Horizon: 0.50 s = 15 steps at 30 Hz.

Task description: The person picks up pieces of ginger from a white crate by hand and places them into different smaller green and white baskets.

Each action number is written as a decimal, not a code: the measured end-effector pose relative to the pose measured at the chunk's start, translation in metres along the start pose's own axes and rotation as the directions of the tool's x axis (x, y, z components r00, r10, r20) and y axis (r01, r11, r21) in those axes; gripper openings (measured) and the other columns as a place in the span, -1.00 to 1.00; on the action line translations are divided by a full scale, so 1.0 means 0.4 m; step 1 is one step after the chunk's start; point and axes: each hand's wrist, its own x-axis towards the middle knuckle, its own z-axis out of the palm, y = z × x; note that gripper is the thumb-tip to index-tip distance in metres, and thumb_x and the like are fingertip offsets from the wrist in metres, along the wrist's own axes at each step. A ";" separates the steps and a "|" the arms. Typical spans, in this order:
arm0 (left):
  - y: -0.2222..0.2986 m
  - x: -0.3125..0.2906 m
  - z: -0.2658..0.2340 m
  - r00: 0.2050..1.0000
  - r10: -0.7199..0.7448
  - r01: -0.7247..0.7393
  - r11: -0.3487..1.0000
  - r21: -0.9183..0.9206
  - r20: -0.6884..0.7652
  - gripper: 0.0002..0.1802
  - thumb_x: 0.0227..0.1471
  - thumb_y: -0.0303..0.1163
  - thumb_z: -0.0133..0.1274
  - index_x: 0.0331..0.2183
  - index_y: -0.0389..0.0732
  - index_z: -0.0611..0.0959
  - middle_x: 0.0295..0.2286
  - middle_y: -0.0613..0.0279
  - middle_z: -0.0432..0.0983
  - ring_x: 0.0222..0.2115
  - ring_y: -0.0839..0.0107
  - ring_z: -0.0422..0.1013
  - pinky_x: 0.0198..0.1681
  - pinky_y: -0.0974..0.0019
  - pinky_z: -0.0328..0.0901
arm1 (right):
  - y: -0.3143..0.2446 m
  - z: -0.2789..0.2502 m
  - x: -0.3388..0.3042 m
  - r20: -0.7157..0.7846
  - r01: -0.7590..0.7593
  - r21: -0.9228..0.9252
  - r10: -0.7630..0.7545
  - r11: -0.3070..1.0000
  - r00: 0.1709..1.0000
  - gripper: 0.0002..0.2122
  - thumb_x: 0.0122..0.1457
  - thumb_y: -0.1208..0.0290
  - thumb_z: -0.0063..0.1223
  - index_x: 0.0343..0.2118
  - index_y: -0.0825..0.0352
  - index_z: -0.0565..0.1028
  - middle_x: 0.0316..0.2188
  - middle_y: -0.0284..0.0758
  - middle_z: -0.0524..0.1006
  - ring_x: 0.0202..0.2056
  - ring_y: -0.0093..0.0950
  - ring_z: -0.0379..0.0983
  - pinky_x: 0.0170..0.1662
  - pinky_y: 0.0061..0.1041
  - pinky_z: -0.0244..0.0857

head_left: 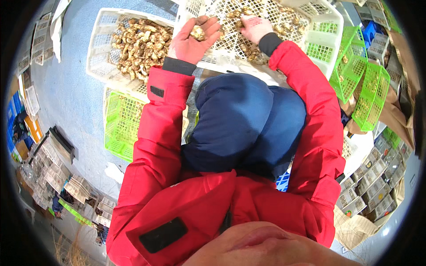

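My left hand point(191, 41) is turned palm up with its fingers loosely spread, and a cream and brown mushroom point(198, 33) lies in it. This hand is over the near left edge of a white plastic crate point(326, 20). Inside that crate my right hand point(256, 28) reaches down with its fingers bent together at a mushroom point(245, 12); part of the grip is hidden. Scattered mushrooms point(290, 20) rest on the crate's lattice floor. To the left, a second white crate point(98, 48) holds a large heap of mushrooms point(142, 46).
A bright green basket point(116, 119) stands below the heaped crate. More green baskets point(372, 95) with small pieces inside are at the right. Stacked pale crates point(377, 177) line the lower right. The blue floor point(71, 88) shows on the left. My knees point(248, 115) press close to the front crate.
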 end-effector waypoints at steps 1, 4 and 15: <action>-0.001 -0.001 0.007 0.999 0.034 -0.033 0.999 0.038 -0.025 -0.66 0.12 -0.37 -0.20 -0.14 -0.43 0.34 -0.13 -0.13 0.30 -0.06 -0.02 0.24 0.05 -0.11 0.14 | 0.002 -0.025 -0.006 -0.021 -0.072 0.178 0.077 0.981 0.997 -0.67 0.02 0.21 -0.03 -0.21 0.33 0.42 -0.32 -0.18 0.51 -0.25 -0.34 0.45 -0.25 -0.41 0.33; -0.008 0.002 0.034 0.997 0.059 -0.053 0.993 0.108 -0.050 -0.65 0.10 -0.41 -0.20 -0.11 -0.43 0.33 -0.10 -0.15 0.27 -0.03 -0.05 0.21 0.05 -0.19 0.10 | -0.006 -0.106 -0.036 -0.005 -0.077 0.683 0.110 0.727 0.994 -0.50 -0.05 0.04 0.03 -0.10 0.29 0.42 -0.44 -0.21 0.53 -0.35 -0.39 0.47 -0.25 -0.47 0.30; 0.001 -0.008 0.032 0.996 -0.012 0.012 1.000 0.001 0.084 -0.58 0.13 -0.23 -0.19 -0.08 -0.36 0.34 -0.05 -0.13 0.26 0.02 0.02 0.18 0.09 -0.12 0.07 | -0.026 -0.045 0.088 -0.290 0.227 -0.234 -0.291 0.945 0.912 -0.86 0.02 0.41 -0.09 -0.34 0.18 0.47 -0.45 -0.29 0.48 -0.32 -0.40 0.46 -0.27 -0.41 0.35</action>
